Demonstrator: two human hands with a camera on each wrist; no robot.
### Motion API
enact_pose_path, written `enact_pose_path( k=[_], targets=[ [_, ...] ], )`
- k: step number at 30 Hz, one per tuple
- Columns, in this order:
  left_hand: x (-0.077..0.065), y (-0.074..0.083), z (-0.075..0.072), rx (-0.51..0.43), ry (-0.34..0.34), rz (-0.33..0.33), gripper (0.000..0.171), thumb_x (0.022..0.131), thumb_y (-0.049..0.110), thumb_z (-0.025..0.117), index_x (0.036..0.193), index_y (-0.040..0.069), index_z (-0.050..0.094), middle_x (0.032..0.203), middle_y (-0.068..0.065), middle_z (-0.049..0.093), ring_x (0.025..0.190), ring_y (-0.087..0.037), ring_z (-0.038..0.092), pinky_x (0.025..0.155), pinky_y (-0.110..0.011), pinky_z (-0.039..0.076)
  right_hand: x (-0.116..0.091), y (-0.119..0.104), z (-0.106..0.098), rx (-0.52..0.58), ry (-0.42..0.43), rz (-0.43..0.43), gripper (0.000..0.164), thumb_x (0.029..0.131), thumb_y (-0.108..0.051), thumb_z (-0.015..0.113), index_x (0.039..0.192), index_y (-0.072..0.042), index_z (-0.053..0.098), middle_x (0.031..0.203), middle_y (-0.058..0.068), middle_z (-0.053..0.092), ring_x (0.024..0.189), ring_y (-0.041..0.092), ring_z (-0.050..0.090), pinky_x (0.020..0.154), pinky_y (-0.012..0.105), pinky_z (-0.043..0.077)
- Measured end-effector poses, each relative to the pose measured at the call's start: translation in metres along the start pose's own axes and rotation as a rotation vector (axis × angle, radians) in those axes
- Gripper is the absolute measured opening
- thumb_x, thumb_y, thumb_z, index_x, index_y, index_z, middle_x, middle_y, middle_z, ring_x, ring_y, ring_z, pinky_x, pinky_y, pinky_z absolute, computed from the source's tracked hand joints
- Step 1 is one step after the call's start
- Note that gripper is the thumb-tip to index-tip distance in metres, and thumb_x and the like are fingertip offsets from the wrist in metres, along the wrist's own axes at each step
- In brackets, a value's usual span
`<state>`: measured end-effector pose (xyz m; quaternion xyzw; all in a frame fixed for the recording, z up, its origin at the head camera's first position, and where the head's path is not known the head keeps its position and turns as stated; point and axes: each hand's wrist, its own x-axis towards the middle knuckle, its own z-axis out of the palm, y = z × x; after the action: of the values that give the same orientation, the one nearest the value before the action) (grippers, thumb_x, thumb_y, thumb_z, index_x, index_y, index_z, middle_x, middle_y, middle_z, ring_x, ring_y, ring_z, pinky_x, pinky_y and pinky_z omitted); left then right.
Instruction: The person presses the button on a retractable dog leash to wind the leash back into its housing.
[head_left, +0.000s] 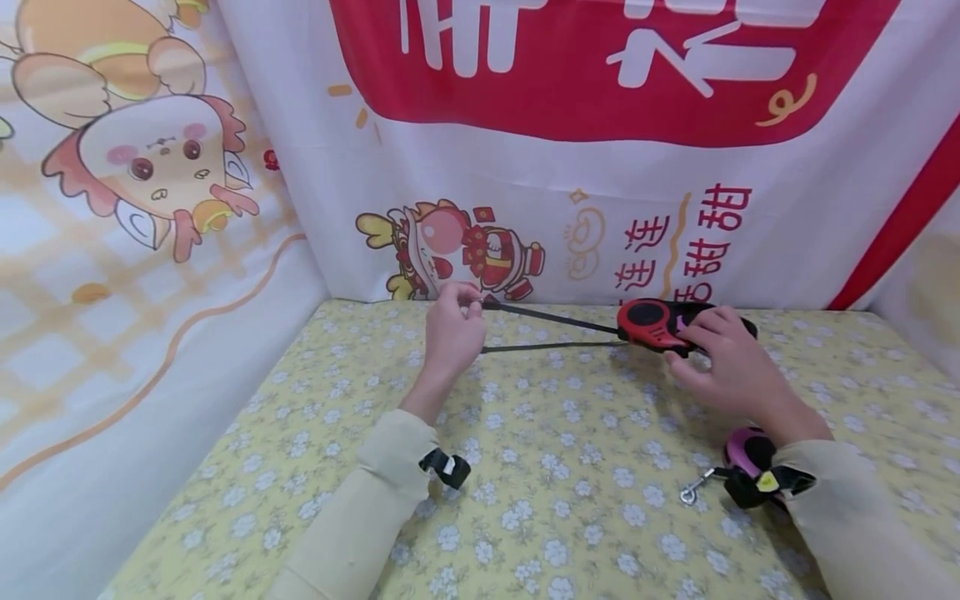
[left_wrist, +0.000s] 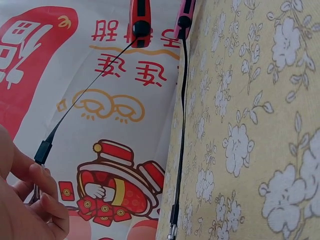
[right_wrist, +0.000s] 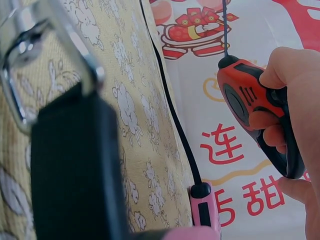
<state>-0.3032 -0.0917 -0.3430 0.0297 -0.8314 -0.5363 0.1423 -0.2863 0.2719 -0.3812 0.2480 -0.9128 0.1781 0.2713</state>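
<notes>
A red and black retractable dog leash (right_wrist: 237, 92) is in my right hand (head_left: 723, 358), its fingers curled through the handle. From its nose a thin black cord (head_left: 558, 318) runs taut to my left hand (head_left: 456, 329), whose thumb and fingers pinch the metal clip (left_wrist: 36, 192) at its end. Behind and below the red leash lies a pink leash (right_wrist: 214, 205), mostly hidden in the head view. Its black strap (left_wrist: 183, 115) stretches along the table, roughly alongside the red leash's cord, to a metal clip (left_wrist: 172, 231).
Beneath my right wrist another pink leash (head_left: 741, 450) lies with its metal clip (head_left: 692, 493) on the floral tablecloth (head_left: 555, 517). A printed white and red cloth (head_left: 465, 167) hangs at the table's far edge. Patterned cloth (head_left: 150, 333) also covers the left side.
</notes>
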Motion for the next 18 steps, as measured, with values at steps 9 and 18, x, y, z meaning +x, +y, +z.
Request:
enact_pose_path(
  k=[9,18],
  targets=[
    [-0.0005,0.0017,0.001,-0.017,-0.015,-0.006,0.02,0.106,0.011,0.057,0.126,0.012,0.06,0.131,-0.004,0.064,0.118,-0.025,0.06,0.103,-0.045,0.054,-0.0015,0.0018,-0.0006,-0.01,-0.009,0.006,0.035,0.087,-0.02,0.079,0.106,0.009,0.076,0.106,0.021,0.067,0.104,0.034,0.05,0.085,0.056,0.046],
    [-0.0015,0.0025,0.0019,-0.007,-0.015,0.01,0.024,0.105,0.011,0.058,0.129,0.008,0.061,0.129,-0.005,0.065,0.113,-0.025,0.061,0.1,-0.044,0.053,-0.0022,0.0015,0.0004,-0.013,-0.024,0.014,0.036,0.087,-0.021,0.079,0.108,0.008,0.076,0.106,0.02,0.067,0.104,0.033,0.049,0.085,0.055,0.046]
  ],
)
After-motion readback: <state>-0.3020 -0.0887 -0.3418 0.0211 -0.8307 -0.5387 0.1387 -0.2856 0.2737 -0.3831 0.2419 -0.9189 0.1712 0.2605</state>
